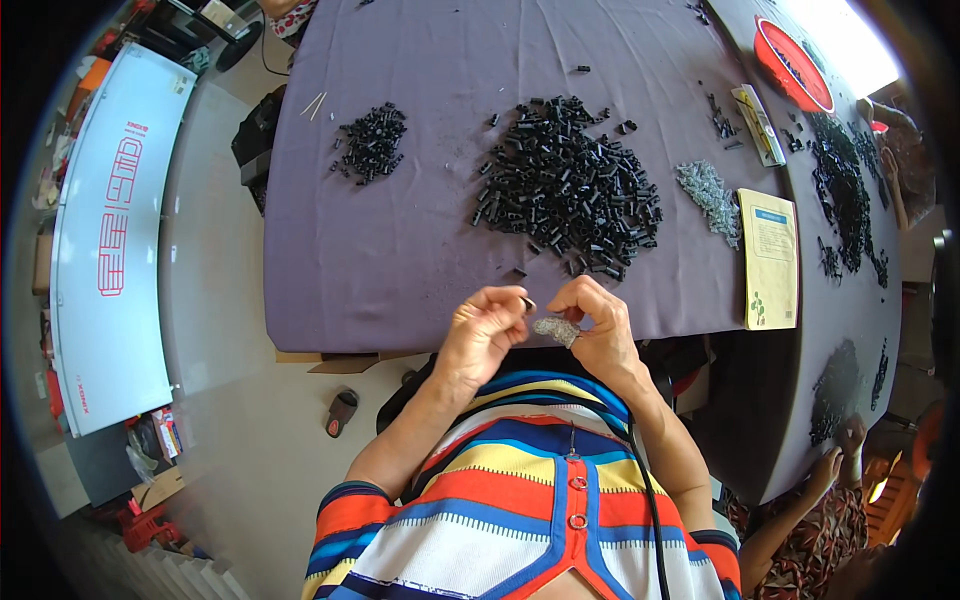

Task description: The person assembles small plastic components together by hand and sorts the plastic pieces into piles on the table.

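Close to my body, at the table's front edge, both my hands are raised. My left hand (pixel 478 335) pinches a small black tubular piece (pixel 528 305) between thumb and fingertips. Beside it, the curled right hand (pixel 607 340) holds a clump of tiny greyish clear pieces (pixel 556 330) low in its fingers. Its thumb and forefinger come together, but whether something sits between those tips is too small to tell. Just beyond the hands lies a big heap of short black tubular pieces (pixel 570 185). A smaller heap of black pieces (pixel 370 143) rests farther left.
A pile of clear pieces (pixel 710 195) lies right of the big heap, by a yellowish booklet (pixel 770 270) and a narrow box (pixel 760 125). A red basket (pixel 793 65) stands far right. Co-workers' hands (pixel 838 455) handle dark pieces there. A long white box (pixel 120 240) stands left.
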Demonstrator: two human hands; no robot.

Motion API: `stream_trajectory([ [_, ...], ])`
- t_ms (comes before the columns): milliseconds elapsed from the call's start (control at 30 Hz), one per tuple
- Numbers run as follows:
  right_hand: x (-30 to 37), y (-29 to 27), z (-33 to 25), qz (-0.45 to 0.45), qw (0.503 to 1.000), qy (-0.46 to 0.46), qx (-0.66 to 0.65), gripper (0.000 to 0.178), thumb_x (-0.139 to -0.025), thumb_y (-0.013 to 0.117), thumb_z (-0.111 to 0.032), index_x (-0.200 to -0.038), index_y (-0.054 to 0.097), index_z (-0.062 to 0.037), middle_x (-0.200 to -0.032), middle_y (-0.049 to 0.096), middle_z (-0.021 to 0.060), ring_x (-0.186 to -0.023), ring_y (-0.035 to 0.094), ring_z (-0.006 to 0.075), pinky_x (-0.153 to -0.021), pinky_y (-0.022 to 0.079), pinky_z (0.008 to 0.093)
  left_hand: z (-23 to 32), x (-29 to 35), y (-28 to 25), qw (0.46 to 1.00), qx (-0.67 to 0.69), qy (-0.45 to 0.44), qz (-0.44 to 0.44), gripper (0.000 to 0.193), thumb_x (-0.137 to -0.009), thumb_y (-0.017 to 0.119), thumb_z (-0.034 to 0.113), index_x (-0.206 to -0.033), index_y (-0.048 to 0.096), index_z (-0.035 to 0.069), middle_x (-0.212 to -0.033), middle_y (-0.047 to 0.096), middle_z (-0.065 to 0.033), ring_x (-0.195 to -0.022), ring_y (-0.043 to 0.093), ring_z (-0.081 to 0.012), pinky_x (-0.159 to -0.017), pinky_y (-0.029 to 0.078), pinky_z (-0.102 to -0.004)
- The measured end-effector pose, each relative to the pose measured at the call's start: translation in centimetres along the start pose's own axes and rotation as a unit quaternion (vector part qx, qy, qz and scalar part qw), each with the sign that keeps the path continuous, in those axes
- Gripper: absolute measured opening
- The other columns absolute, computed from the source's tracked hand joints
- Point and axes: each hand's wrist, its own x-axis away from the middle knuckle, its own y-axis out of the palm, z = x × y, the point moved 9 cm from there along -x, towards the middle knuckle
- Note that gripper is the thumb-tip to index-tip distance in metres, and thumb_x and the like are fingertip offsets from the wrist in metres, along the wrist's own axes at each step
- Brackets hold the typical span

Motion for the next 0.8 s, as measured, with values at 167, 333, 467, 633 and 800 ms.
stream_trajectory([
  [167,-2.1,1.7,-1.6,-0.005,0.979,-0.097,0.180,0.034,-0.066,0.064,0.008,-0.098,0.061,-0.0044,-0.091,0.059,0.0096,-0.080,0.061,0.0272,-0.067,0.051,0.0347,3.7,0.0,-1.7,0.998,0.025,0.050,0.021,0.011,-0.086,0.064,0.003,-0.097,0.065,0.004,-0.088,0.066,-0.0109,-0.071,0.061,-0.0136,-0.067,0.052,-0.0255],
  [333,-3.6,4.9,-0.8,-0.034,0.940,-0.154,0.303,0.025,-0.074,0.060,-0.005,-0.099,0.057,-0.0045,-0.086,0.053,0.0101,-0.078,0.059,0.0270,-0.066,0.050,0.0373,4.0,0.0,-1.5,0.998,0.034,0.052,0.003,0.011,-0.088,0.063,0.007,-0.098,0.066,0.005,-0.089,0.065,-0.0098,-0.071,0.059,-0.0136,-0.067,0.050,-0.0260],
  [467,-3.7,5.7,0.0,-0.082,0.924,-0.128,0.350,0.015,-0.075,0.059,-0.006,-0.089,0.054,-0.0049,-0.084,0.050,0.0104,-0.077,0.059,0.0273,-0.062,0.050,0.0369,4.3,-0.2,-0.9,0.997,0.050,0.062,0.007,0.011,-0.088,0.063,0.007,-0.098,0.066,0.005,-0.089,0.065,-0.0098,-0.071,0.059,-0.0132,-0.067,0.050,-0.0259],
  [633,-3.8,2.3,1.1,0.003,1.000,0.007,-0.002,0.023,-0.077,0.061,0.007,-0.096,0.057,-0.0047,-0.083,0.059,0.0104,-0.067,0.059,0.0217,-0.063,0.049,0.0331,4.1,-1.0,0.6,0.997,0.058,0.054,-0.019,0.011,-0.087,0.064,0.006,-0.098,0.064,0.004,-0.087,0.066,-0.0104,-0.071,0.061,-0.0139,-0.067,0.054,-0.0261],
  [800,-3.1,-0.3,1.7,0.049,0.964,0.101,-0.242,0.007,-0.086,0.057,0.001,-0.092,0.057,-0.0021,-0.078,0.057,-0.0009,-0.071,0.056,0.0062,-0.064,0.046,0.0212,3.7,-1.6,2.6,0.996,0.046,0.063,-0.034,0.014,-0.086,0.065,0.004,-0.099,0.065,0.005,-0.089,0.067,-0.0078,-0.074,0.062,-0.0127,-0.071,0.052,-0.0261],
])
